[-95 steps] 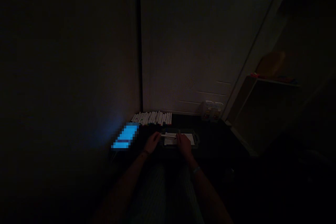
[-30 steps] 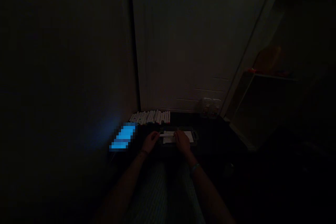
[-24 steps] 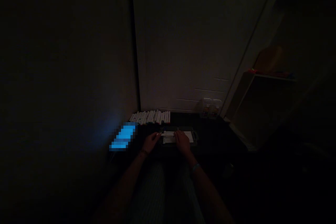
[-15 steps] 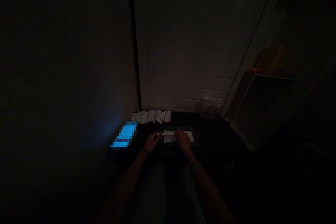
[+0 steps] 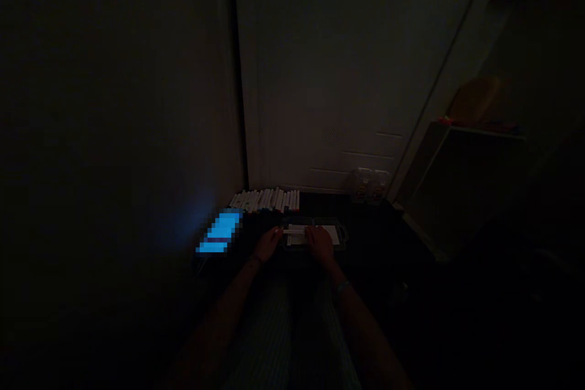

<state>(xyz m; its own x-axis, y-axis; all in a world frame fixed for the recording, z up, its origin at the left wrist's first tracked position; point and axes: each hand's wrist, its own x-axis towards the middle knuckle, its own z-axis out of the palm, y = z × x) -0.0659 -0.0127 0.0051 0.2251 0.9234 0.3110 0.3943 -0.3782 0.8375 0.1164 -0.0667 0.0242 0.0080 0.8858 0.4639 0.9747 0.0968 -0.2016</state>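
Observation:
A white marker (image 5: 294, 231) lies level between my two hands. My left hand (image 5: 269, 242) is closed on its left end, and my right hand (image 5: 321, 244) grips its right end with bent fingers. Beneath them sits a shallow clear plastic case (image 5: 343, 233) with a handle on its right side. White paper or a white insert (image 5: 333, 233) shows inside the case; in this dim light I cannot make out which. Behind the case, several white markers (image 5: 265, 200) lie side by side in a row.
A glowing blue, pixelated screen (image 5: 220, 231) leans at the left of the dark table (image 5: 379, 244). Two clear plastic containers (image 5: 369, 186) stand at the back right, against a pale panel (image 5: 320, 73). Farther right is a shelf unit (image 5: 484, 134) with an orange rounded thing (image 5: 474, 99) on top.
The whole view has shifted slightly. Both hands stay on the marker over the case, with almost no change in their grip.

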